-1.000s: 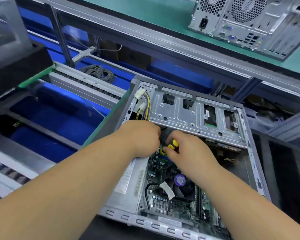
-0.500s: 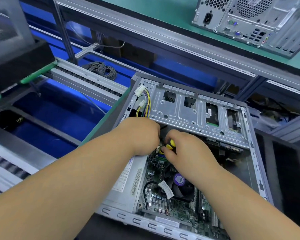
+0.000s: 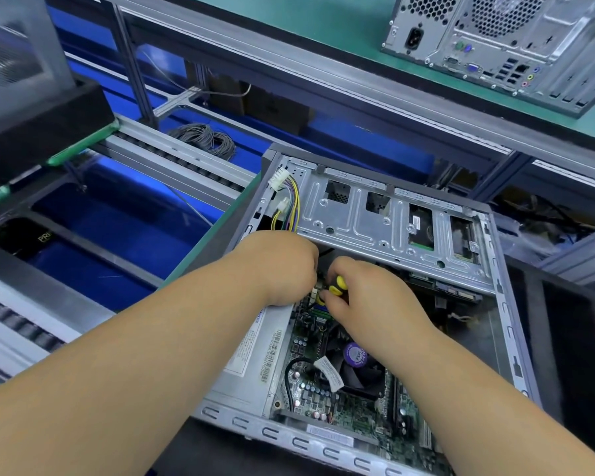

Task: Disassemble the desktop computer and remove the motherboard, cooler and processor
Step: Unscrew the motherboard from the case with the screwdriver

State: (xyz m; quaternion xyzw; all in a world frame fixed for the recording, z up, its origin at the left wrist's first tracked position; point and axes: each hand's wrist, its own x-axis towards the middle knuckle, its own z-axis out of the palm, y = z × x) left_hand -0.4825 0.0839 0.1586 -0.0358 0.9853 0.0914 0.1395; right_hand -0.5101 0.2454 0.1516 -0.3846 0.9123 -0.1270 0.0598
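Both hands were held mid-frame above the motherboard point(image 3: 323, 393); a yellow-handled tool point(image 3: 337, 286) was gripped by the right hand point(image 3: 368, 297); the left hand point(image 3: 282, 269) grip could not be told.

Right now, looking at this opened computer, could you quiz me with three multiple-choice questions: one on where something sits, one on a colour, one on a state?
1. Where does the second computer stand?
A. On the green surface beyond the open case
B. Inside the blue bin
C. Under the hands

2. What colour is the tool handle in the right hand?
A. Red
B. Yellow and black
C. White

3. What is the state of the cooler fan?
A. Lying on the conveyor
B. Lifted in the left hand
C. Still seated on the motherboard

Answers: 1 A, it stands top right on green. 2 B, yellow and black show between the fingers. 3 C, it sits inside the open case.
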